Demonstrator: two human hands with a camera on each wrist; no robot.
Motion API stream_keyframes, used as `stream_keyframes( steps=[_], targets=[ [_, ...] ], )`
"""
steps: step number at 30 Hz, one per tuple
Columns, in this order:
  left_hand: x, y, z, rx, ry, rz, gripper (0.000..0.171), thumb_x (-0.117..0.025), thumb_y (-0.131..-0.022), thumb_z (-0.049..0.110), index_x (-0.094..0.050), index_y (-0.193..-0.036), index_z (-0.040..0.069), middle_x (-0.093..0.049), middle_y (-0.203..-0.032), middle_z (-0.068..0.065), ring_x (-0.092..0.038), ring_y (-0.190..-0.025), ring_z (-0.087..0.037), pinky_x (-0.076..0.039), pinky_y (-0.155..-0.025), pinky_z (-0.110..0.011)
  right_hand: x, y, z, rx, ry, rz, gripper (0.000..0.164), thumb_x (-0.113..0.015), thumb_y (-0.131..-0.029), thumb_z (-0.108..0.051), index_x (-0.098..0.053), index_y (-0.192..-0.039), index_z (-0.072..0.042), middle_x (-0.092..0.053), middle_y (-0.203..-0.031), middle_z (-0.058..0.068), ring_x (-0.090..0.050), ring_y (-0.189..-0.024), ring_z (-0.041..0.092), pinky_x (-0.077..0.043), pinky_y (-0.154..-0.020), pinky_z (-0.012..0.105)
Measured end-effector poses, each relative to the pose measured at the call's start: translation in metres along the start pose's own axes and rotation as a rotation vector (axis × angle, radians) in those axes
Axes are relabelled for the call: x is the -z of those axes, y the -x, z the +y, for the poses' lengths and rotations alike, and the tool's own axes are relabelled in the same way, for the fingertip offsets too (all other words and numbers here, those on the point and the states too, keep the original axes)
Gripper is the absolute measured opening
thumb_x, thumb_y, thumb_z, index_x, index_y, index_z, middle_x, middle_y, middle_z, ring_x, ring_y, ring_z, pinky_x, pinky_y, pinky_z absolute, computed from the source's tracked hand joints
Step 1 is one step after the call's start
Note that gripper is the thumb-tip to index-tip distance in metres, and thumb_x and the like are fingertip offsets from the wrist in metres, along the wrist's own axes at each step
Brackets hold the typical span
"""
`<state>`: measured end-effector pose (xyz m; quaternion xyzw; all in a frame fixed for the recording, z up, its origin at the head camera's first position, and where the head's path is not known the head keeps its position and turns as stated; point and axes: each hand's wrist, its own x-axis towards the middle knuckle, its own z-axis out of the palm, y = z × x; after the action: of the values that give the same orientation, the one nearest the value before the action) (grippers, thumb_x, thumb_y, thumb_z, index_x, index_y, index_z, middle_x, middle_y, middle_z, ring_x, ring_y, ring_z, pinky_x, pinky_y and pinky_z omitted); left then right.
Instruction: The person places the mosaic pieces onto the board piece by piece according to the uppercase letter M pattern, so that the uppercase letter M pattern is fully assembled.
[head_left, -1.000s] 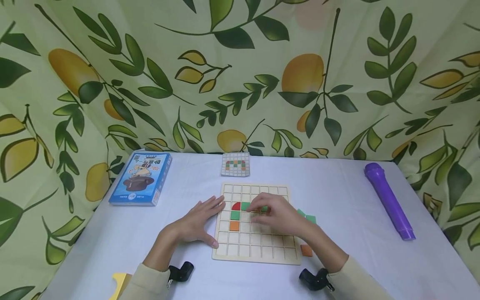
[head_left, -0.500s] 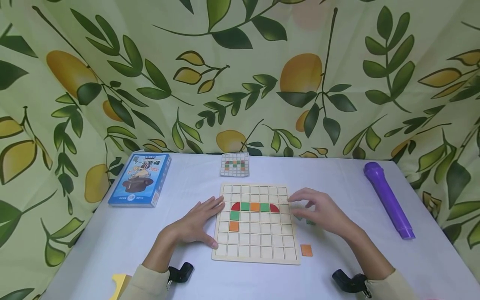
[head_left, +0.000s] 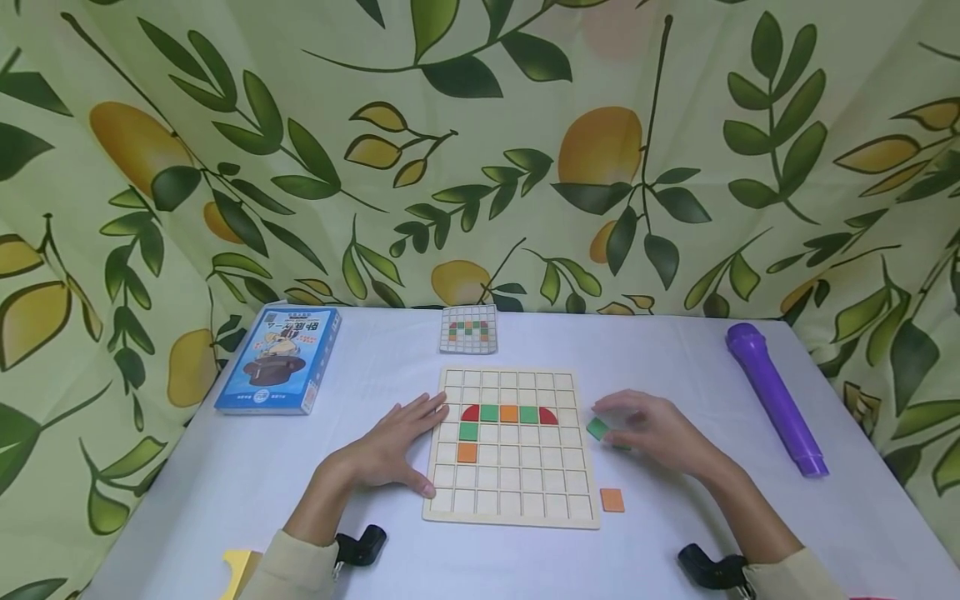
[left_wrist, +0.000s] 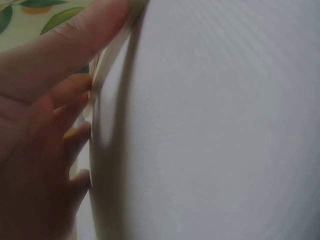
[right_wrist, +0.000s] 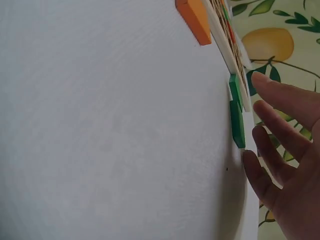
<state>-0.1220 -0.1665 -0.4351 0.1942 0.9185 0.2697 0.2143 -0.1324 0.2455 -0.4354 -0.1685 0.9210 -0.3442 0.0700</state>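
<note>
Beyond both hands I have a cream cloth backdrop [head_left: 480, 158] printed with leaves and fruit, and beneath them a white-covered table [head_left: 660, 350]. Between the hands lies a pale wooden gridded board [head_left: 517, 482]. Out past the left hand sits a blue printed box [head_left: 279, 360]; well off on the right hand's outer side, a purple stick with a rounded head [head_left: 777, 398].

The left hand [head_left: 393, 446] is unclenched, fingers spread and touching the board's edge, grasping nothing. The right hand [head_left: 656, 429] is loosely bent, thumb and fingers parted — I see nothing in its grasp. Ahead of both, past the board, is a small card with a coloured grid pattern [head_left: 468, 330].

By the right thumb a green square tile [head_left: 597, 428] lies askew just off the board; whether the thumb touches it, I cannot tell. A second green square tile [right_wrist: 238, 125] lies just beside it, and nearer the body is a flat orange square tile [head_left: 612, 500].

For a clean pick, I'd set thumb and forefinger on opposite edges of one green tile and lift straight up — dragging could shift its neighbour — while the left hand presses lightly to steady the board.
</note>
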Motion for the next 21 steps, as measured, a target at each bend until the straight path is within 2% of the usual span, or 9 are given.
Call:
stream_keyframes(
  steps=[3, 6, 11, 21],
  targets=[
    [0.000, 0.001, 0.000, -0.001, 0.001, -0.004, 0.118, -0.095, -0.063, 0.041, -0.033, -0.161, 0.016, -0.017, -0.174, 0.001, -0.008, -0.163, -0.029, -0.005, -0.133, -0.057, -0.002, -0.001, 0.002, -0.027, -0.012, -0.025, 0.043, -0.084, -0.083, -0.018, -0.072, -0.124, -0.015, -0.071, -0.131, 0.008, -0.062, -0.129, 0.037, -0.052, -0.106, 0.059],
    [0.001, 0.001, 0.000, -0.003, 0.008, -0.002, 0.118, -0.095, -0.064, 0.041, -0.033, -0.161, 0.016, -0.017, -0.174, 0.001, -0.008, -0.163, -0.030, -0.005, -0.133, -0.058, -0.004, -0.002, 0.003, -0.044, -0.029, -0.043, 0.042, -0.082, -0.085, -0.017, -0.072, -0.125, -0.016, -0.070, -0.133, 0.010, -0.059, -0.132, 0.039, -0.047, -0.111, 0.063],
    [0.001, 0.001, 0.000, -0.006, 0.009, -0.001, 0.118, -0.095, -0.064, 0.041, -0.033, -0.160, 0.015, -0.018, -0.174, 0.000, -0.008, -0.163, -0.030, -0.005, -0.133, -0.058, -0.007, -0.006, 0.006, -0.038, -0.038, -0.065, 0.038, -0.081, -0.085, -0.013, -0.073, -0.122, -0.019, -0.072, -0.131, 0.008, -0.059, -0.133, 0.039, -0.044, -0.114, 0.064],
    [0.002, 0.001, -0.001, -0.013, 0.013, -0.002, 0.117, -0.095, -0.064, 0.040, -0.034, -0.160, 0.014, -0.018, -0.174, -0.001, -0.008, -0.163, -0.031, -0.006, -0.133, -0.058, -0.012, -0.012, 0.009, -0.022, -0.020, -0.059, 0.032, -0.080, -0.085, -0.009, -0.076, -0.115, -0.020, -0.075, -0.124, 0.005, -0.063, -0.127, 0.036, -0.046, -0.112, 0.062]
  ],
)
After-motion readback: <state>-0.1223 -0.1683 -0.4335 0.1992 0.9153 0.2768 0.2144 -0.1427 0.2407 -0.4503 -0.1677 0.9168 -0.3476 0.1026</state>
